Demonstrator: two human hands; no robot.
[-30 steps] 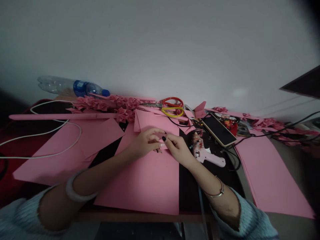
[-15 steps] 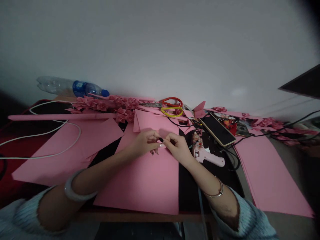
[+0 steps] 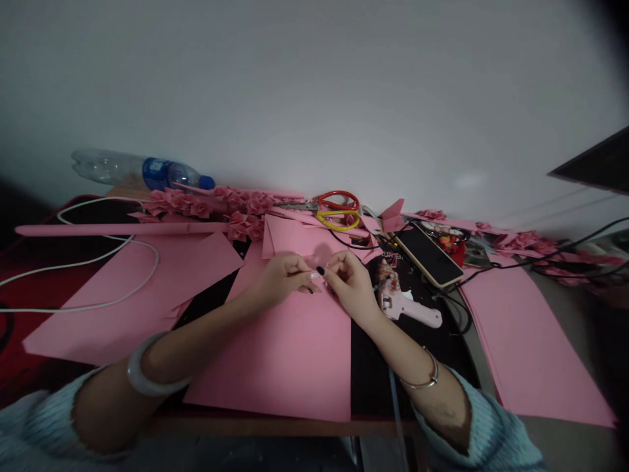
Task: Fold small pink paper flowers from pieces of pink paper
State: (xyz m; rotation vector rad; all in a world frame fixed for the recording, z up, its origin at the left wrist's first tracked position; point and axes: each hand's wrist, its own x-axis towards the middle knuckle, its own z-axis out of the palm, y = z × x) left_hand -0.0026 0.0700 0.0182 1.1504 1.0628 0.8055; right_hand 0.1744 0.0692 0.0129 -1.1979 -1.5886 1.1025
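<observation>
Above the sheet [image 3: 285,354], my left hand [image 3: 285,282] and right hand [image 3: 352,285] pinch a small pink piece [image 3: 319,280] between fingers. A black gap parts the sheet's right edge from the glue gun [image 3: 415,311]; its near edge almost meets the desk [image 3: 246,427].

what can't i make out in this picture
Head view, pink paper piece: mostly hidden by fingers of the left hand and right hand; its shape is unclear.
Head view, scissors: tips unclear against the paper flowers.
Head view, bottle label: print too small and blurred.
Head view, dark panel: cut off by the right edge.
</observation>
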